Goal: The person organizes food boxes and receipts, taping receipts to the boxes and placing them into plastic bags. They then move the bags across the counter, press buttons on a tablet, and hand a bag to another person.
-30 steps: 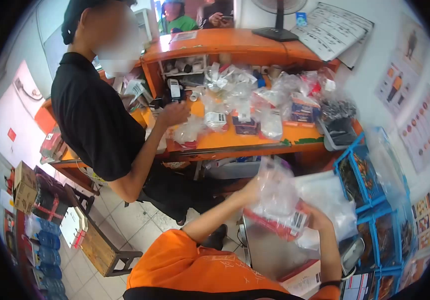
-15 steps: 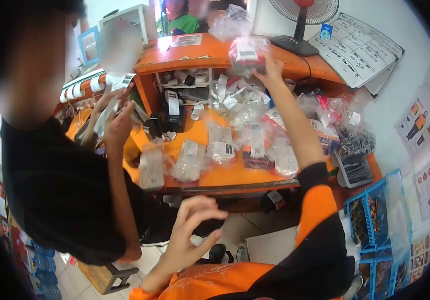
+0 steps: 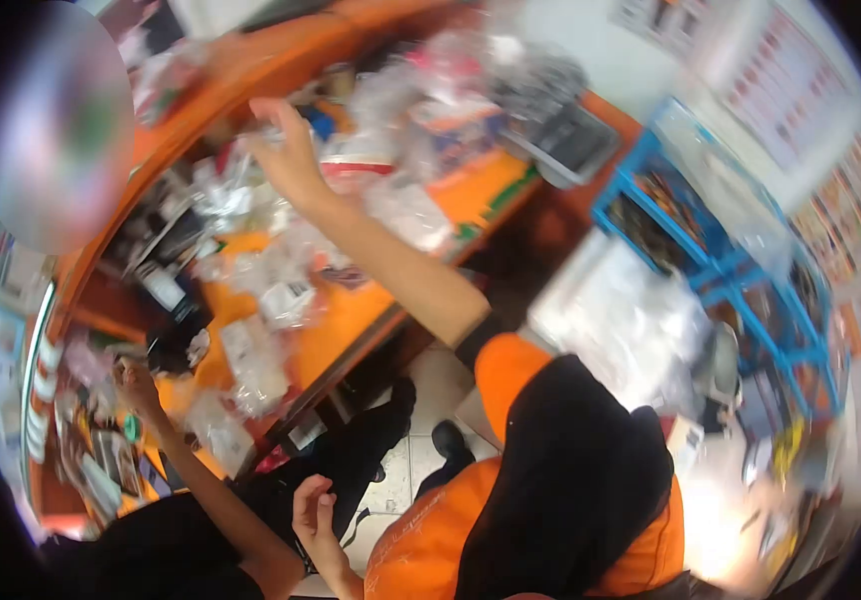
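Observation:
My right hand (image 3: 289, 158) reaches over the orange desk (image 3: 336, 335), its fingers apart and nothing visible in them. Below it lies a heap of crumpled clear plastic and white paper (image 3: 226, 195). Near my body, above the floor, my left hand (image 3: 317, 515) is loosely curled with its fingers apart and holds nothing I can see. Several plastic-wrapped parcels rest along the desk, among them a white one (image 3: 254, 365) and one with a label (image 3: 289, 300). On the raised counter (image 3: 251, 60) sits a blurred, plastic-wrapped reddish bundle (image 3: 166, 85).
A co-worker's hand (image 3: 136, 385) is over the desk's left part, their dark-clothed legs (image 3: 351, 450) close to my left hand. A grey tray (image 3: 576, 145) stands at the desk's far end. Blue crates (image 3: 686, 205) and a large white plastic bag (image 3: 616, 305) are to the right.
My right hand has let go of the plastic-wrapped package it held over the counter. My view has swung right and down, blurring the picture. My left hand has dropped closer to my body.

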Tool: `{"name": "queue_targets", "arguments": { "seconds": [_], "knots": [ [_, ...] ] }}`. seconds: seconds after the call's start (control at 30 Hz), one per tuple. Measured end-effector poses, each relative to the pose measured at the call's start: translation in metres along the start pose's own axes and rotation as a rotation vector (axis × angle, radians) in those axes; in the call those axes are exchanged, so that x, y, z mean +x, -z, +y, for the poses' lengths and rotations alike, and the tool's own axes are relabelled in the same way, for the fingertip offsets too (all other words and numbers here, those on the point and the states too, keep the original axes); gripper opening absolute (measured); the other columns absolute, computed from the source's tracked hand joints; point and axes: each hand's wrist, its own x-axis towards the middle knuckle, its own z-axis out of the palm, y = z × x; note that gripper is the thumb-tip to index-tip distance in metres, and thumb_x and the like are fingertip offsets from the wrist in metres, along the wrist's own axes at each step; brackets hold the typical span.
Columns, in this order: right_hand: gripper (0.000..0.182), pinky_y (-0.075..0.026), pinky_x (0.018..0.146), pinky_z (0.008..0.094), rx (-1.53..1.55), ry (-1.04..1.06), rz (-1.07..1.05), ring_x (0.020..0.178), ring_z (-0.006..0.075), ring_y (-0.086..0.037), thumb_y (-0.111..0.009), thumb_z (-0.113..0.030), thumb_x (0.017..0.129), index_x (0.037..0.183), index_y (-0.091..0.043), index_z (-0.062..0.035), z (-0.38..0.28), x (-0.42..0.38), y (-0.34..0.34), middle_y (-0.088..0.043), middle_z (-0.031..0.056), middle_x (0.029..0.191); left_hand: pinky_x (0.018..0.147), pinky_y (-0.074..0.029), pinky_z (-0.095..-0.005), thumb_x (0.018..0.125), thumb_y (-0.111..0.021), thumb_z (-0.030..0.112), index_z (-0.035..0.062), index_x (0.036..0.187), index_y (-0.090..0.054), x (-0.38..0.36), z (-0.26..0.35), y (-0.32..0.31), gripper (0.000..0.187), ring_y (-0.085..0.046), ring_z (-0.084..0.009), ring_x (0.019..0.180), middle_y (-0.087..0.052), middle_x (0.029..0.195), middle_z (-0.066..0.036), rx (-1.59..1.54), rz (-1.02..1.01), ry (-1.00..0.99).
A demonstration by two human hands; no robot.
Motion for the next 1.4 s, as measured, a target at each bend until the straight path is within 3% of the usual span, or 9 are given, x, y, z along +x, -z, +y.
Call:
{"name": "queue_targets", "arguments": {
  "seconds": [0.2, 0.33, 0.47, 0.6, 0.67, 0.77, 1.03, 1.13, 1.4],
  "knots": [
    [0.028, -0.042, 0.085, 0.0429, -1.717, -0.163, 0.68, 0.098, 0.0323, -0.054, -0.054, 0.003, 0.072, 0.097, -0.062, -0.005, -0.13, -0.244, 0.379, -0.061, 0.0155, 0.098, 0.085, -0.043, -0.028, 0.088, -0.062, 0.019, 0.0035, 0.107, -0.06, 0.015, 0.019, -0.044, 0.025, -0.055, -0.0153, 0.1, -0.06, 0.104, -0.006, 0.03, -0.199, -0.056],
    [0.006, -0.046, 0.075, 0.0434, -1.532, -0.517, -0.216, 0.083, 0.0345, -0.059, -0.059, -0.007, 0.073, 0.076, -0.063, -0.0055, -0.147, -0.334, 0.526, -0.061, 0.0179, 0.083, 0.088, -0.042, -0.0266, 0.089, -0.059, 0.018, 0.0063, 0.11, -0.06, 0.012, 0.025, -0.087, 0.024, -0.055, -0.0127, 0.102, -0.059, 0.105, -0.002, 0.071, -0.466, -0.066],
    [0.02, -0.051, 0.07, 0.0458, -1.64, -0.821, -0.242, 0.08, 0.0356, -0.064, -0.056, -0.018, 0.076, 0.078, -0.068, -0.0022, -0.149, -0.3, 0.491, -0.066, 0.0214, 0.088, 0.085, -0.04, -0.0257, 0.089, -0.06, 0.014, 0.0043, 0.104, -0.06, -0.014, 0.025, -0.14, 0.018, -0.053, -0.0116, 0.097, -0.058, 0.1, -0.002, 0.034, -0.746, -0.144],
    [0.012, -0.051, 0.069, 0.0407, -1.771, -0.686, -0.147, 0.081, 0.0289, -0.064, -0.057, -0.004, 0.074, 0.081, -0.066, -0.0055, -0.184, -0.283, 0.459, -0.067, 0.0136, 0.088, 0.086, -0.04, -0.0258, 0.089, -0.058, 0.011, 0.0031, 0.103, -0.059, -0.048, 0.025, -0.179, 0.016, -0.053, -0.0116, 0.097, -0.058, 0.099, -0.003, 0.052, -0.887, -0.174],
    [0.014, -0.047, 0.068, 0.0402, -1.727, -0.152, 0.18, 0.077, 0.0259, -0.06, -0.058, 0.001, 0.068, 0.079, -0.063, -0.0068, -0.215, -0.277, 0.452, -0.065, 0.0087, 0.084, 0.087, -0.04, -0.0262, 0.089, -0.058, 0.01, 0.0025, 0.103, -0.059, -0.063, 0.029, -0.196, 0.016, -0.053, -0.0118, 0.096, -0.058, 0.099, -0.003, 0.055, -0.916, -0.187],
    [0.013, -0.043, 0.071, 0.0393, -1.509, 0.118, 0.446, 0.076, 0.0236, -0.056, -0.06, -0.001, 0.066, 0.076, -0.061, -0.0082, -0.272, -0.254, 0.423, -0.062, 0.0069, 0.081, 0.09, -0.039, -0.0279, 0.089, -0.058, 0.008, 0.0004, 0.103, -0.058, -0.08, 0.045, -0.225, 0.016, -0.053, -0.0142, 0.097, -0.056, 0.102, -0.005, 0.144, -0.869, -0.526],
    [0.003, -0.048, 0.072, 0.0381, -1.81, -0.289, -0.364, 0.087, 0.027, -0.06, -0.063, -0.008, 0.071, 0.074, -0.063, -0.0062, -0.198, -0.293, 0.491, -0.064, 0.0099, 0.086, 0.09, -0.04, -0.0301, 0.086, -0.061, 0.007, -0.0009, 0.097, -0.06, -0.157, 0.043, -0.285, 0.014, -0.052, -0.0164, 0.101, -0.056, 0.101, -0.007, 0.175, -0.968, -0.786],
    [0.005, -0.05, 0.072, 0.0386, -1.548, -0.332, -0.038, 0.087, 0.029, -0.061, -0.063, -0.009, 0.072, 0.075, -0.066, -0.0063, -0.221, -0.272, 0.484, -0.066, 0.0105, 0.088, 0.09, -0.039, -0.0286, 0.086, -0.06, 0.005, -0.0005, 0.092, -0.061, -0.16, 0.028, -0.276, 0.009, -0.052, -0.016, 0.099, -0.056, 0.101, -0.006, 0.261, -0.942, -0.755],
    [0.013, -0.052, 0.078, 0.0368, -1.62, -0.535, -0.489, 0.094, 0.0269, -0.065, -0.059, -0.008, 0.078, 0.088, -0.069, -0.0085, -0.194, -0.301, 0.477, -0.068, 0.0109, 0.093, 0.085, -0.038, -0.0234, 0.089, -0.055, 0.004, 0.0018, 0.092, -0.059, -0.16, 0.024, -0.268, 0.005, -0.052, -0.0106, 0.092, -0.056, 0.093, -0.002, 0.121, -0.834, -0.56]
  ]
}}
